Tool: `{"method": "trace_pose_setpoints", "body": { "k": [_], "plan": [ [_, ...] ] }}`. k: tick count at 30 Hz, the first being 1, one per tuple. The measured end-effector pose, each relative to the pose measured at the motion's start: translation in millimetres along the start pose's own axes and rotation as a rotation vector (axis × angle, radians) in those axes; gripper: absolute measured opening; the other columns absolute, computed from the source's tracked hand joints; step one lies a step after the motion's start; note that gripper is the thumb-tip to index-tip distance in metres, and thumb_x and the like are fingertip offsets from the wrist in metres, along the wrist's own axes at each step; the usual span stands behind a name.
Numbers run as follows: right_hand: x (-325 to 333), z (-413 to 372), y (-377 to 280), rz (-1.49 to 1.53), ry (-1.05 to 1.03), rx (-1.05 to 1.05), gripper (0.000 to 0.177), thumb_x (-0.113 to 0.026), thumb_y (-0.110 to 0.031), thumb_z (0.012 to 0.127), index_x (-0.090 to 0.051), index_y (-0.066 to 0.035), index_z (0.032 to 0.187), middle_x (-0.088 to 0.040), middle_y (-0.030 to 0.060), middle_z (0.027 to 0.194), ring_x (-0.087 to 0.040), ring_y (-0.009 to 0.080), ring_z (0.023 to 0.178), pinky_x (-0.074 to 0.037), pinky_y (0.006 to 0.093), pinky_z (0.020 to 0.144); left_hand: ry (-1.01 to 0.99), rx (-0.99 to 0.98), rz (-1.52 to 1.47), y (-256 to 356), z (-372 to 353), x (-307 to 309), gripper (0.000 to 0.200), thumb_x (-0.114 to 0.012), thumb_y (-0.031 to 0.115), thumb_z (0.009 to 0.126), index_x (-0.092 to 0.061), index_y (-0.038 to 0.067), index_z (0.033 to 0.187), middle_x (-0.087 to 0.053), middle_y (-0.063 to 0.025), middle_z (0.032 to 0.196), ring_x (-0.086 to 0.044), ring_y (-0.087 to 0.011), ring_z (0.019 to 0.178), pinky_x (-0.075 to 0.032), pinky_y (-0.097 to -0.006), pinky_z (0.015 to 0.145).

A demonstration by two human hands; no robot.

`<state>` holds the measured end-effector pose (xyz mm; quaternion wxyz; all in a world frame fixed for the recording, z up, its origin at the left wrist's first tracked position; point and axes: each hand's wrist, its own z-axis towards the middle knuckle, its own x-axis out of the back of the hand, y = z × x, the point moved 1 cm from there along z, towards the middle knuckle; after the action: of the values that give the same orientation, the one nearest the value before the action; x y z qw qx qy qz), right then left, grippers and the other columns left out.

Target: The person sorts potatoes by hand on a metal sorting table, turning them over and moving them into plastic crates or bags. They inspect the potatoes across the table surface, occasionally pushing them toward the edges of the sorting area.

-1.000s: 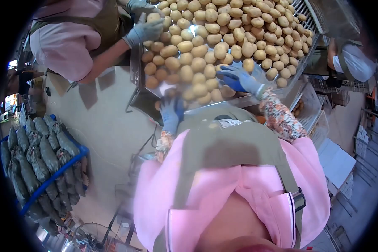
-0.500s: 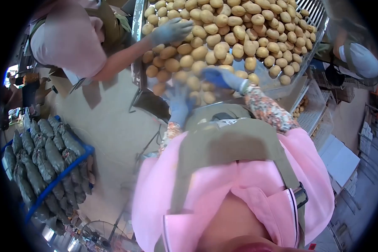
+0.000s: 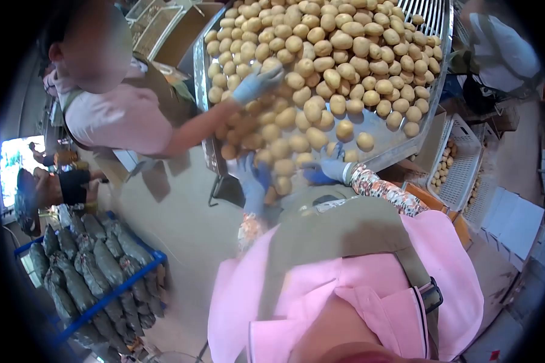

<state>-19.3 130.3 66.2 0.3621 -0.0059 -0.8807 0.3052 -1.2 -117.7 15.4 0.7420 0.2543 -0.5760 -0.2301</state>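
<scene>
Many potatoes (image 3: 339, 75) lie heaped on a metal sorting table (image 3: 384, 142) in front of me. Gloved and bent at the near left edge, my left hand (image 3: 252, 178) has its fingers spread against the closest potatoes. My right hand (image 3: 327, 168), in a blue and grey glove, is at the near edge beside several potatoes, its fingers apart and partly blurred. Neither hand visibly grips a potato. A co-worker's gloved hand (image 3: 258, 83) reaches over the left part of the heap, apart from mine.
A co-worker (image 3: 118, 118) stands at the left. Filled grey bags (image 3: 82, 272) sit in a blue-framed cart (image 3: 112, 293) at lower left. White crates (image 3: 451, 163) with potatoes stand at right, near a white box (image 3: 515, 218). Another person (image 3: 505, 51) is at upper right.
My right hand has come down toward the near edge, and its fingers have spread. Potatoes near my hands have shifted. The co-worker leans further in, and the whole view has moved.
</scene>
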Motion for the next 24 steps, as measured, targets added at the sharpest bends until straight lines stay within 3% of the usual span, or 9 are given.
{"method": "trace_pose_setpoints", "body": {
  "k": [4, 6, 8, 10, 13, 15, 18, 21, 24],
  "plan": [
    [-13, 6, -2, 0.15, 0.068, 0.306, 0.037, -0.045, -0.031, 0.096, -0.056, -0.012, 0.125, -0.054, 0.0134, 0.125, -0.046, 0.0269, 0.112, -0.035, 0.0378, 0.094, -0.215, 0.122, -0.219, -7, 7, -62, 0.053, -0.059, 0.036, 0.088, -0.051, -0.001, 0.125, -0.052, -0.0264, 0.125, -0.047, -0.0409, 0.118, -0.036, -0.0432, 0.102],
    [-5, 5, 7, 0.285, 0.043, 0.269, 0.032, -0.044, -0.024, 0.097, -0.057, -0.01, 0.123, -0.057, 0.0094, 0.12, -0.051, 0.0226, 0.103, -0.041, 0.0346, 0.088, -0.336, -0.03, 0.341, -4, -26, -68, 0.102, -0.061, 0.061, 0.078, -0.014, 0.007, 0.15, -0.017, -0.0246, 0.152, -0.009, -0.0576, 0.135, -0.014, -0.0682, 0.105],
    [6, 1, 32, 0.527, -0.019, 0.101, 0.028, -0.044, -0.017, 0.098, -0.058, -0.008, 0.121, -0.061, 0.0054, 0.116, -0.056, 0.0183, 0.095, -0.046, 0.0313, 0.081, -0.475, 0.046, 0.461, 37, -35, -29, 0.096, -0.055, 0.061, 0.082, -0.014, 0.008, 0.15, -0.017, -0.0176, 0.154, -0.009, -0.0521, 0.138, -0.012, -0.0692, 0.105],
    [-18, 17, 107, 0.16, 0.688, 0.547, 0.03, -0.044, -0.015, 0.097, -0.058, -0.01, 0.123, -0.06, 0.0075, 0.116, -0.057, 0.0172, 0.097, -0.046, 0.0278, 0.08, -0.414, -0.072, 0.505, 30, -61, -15, 0.076, -0.053, 0.043, 0.089, -0.022, 0.008, 0.149, -0.026, -0.0168, 0.151, -0.02, -0.048, 0.137, -0.018, -0.0623, 0.108],
    [15, -31, 119, 0.728, 0.426, 0.031, 0.036, -0.05, -0.017, 0.091, -0.057, -0.011, 0.126, -0.056, 0.0136, 0.128, -0.054, 0.0267, 0.115, -0.044, 0.035, 0.096, -0.349, -0.031, 0.522, -22, -110, -26, 0.071, -0.054, 0.037, 0.088, -0.025, 0.019, 0.149, -0.024, -0.0198, 0.151, -0.019, -0.0474, 0.137, -0.013, -0.0599, 0.112],
    [15, -55, 114, 0.005, 0.565, -0.209, 0.038, -0.054, -0.026, 0.091, -0.056, -0.022, 0.129, -0.035, 0.0196, 0.146, -0.035, 0.0409, 0.133, -0.032, 0.0448, 0.107, -0.271, 0.058, 0.461, -25, -122, -16, 0.073, -0.054, 0.036, 0.087, -0.023, 0.017, 0.15, -0.022, -0.0219, 0.151, -0.02, -0.0476, 0.137, -0.015, -0.06, 0.111],
    [-23, -28, 98, -0.026, 0.248, -0.267, 0.048, -0.052, -0.041, 0.092, -0.04, -0.043, 0.139, 0.011, 0.0283, 0.153, -0.002, 0.0612, 0.135, -0.011, 0.0637, 0.11, -0.126, 0.134, 0.348, 1, -101, 4, 0.069, -0.054, 0.041, 0.088, -0.032, 0.012, 0.146, -0.024, -0.0214, 0.151, -0.016, -0.0445, 0.14, -0.014, -0.0571, 0.112],
    [-30, 8, 49, 0.3, 0.021, -0.239, 0.05, -0.039, -0.057, 0.091, -0.04, -0.04, 0.139, -0.022, 0.0209, 0.15, -0.024, 0.0539, 0.133, -0.019, 0.0543, 0.111, -0.061, -0.115, 0.353, 43, -48, 17, 0.071, -0.054, 0.042, 0.088, -0.031, 0.009, 0.146, -0.025, -0.0231, 0.15, -0.019, -0.0444, 0.139, -0.015, -0.0566, 0.111],
    [-47, 22, 33, -0.158, 0.21, 0.166, 0.049, -0.048, -0.044, 0.092, -0.045, -0.025, 0.137, -0.041, 0.015, 0.139, -0.038, 0.0391, 0.129, -0.03, 0.0522, 0.103, -0.135, 0.283, -0.289, -6, 1, -50, 0.071, -0.051, 0.046, 0.089, -0.03, 0.009, 0.146, -0.024, -0.0246, 0.15, -0.022, -0.044, 0.138, -0.017, -0.0565, 0.111]
  ]
}}
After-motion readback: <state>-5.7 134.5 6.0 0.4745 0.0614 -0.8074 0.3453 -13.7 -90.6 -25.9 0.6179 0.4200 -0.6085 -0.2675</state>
